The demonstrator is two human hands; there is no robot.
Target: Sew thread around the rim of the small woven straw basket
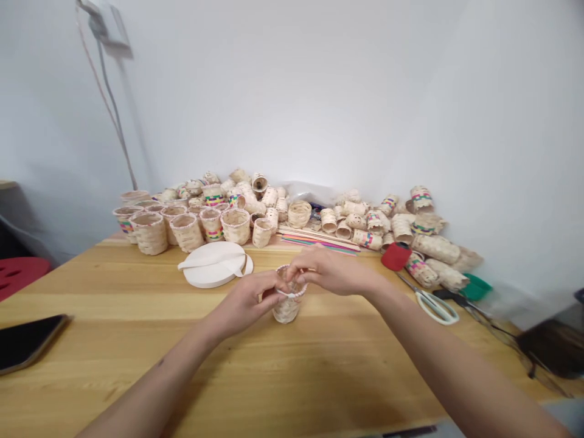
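A small woven basket (286, 310) stands upright on the wooden table (255, 377), its rim wrapped in pink and white. My left hand (249, 299) pinches the near left part of that rim, where a bit of white strip shows between thumb and fingers. From the right, my right hand (326, 271) reaches over the opening with bent fingers at the rim; what its fingertips hold is too small to make out. Behind and to the left lies a flat roll of white strip (212, 267), its loose end on top.
Finished-looking baskets (149, 234) line the back left, with a heap of woven pieces (435, 248) at the back right. Colored sticks (319, 241) lie between. Scissors (435, 306) and a red object (396, 256) are right; a phone (31, 342) is left.
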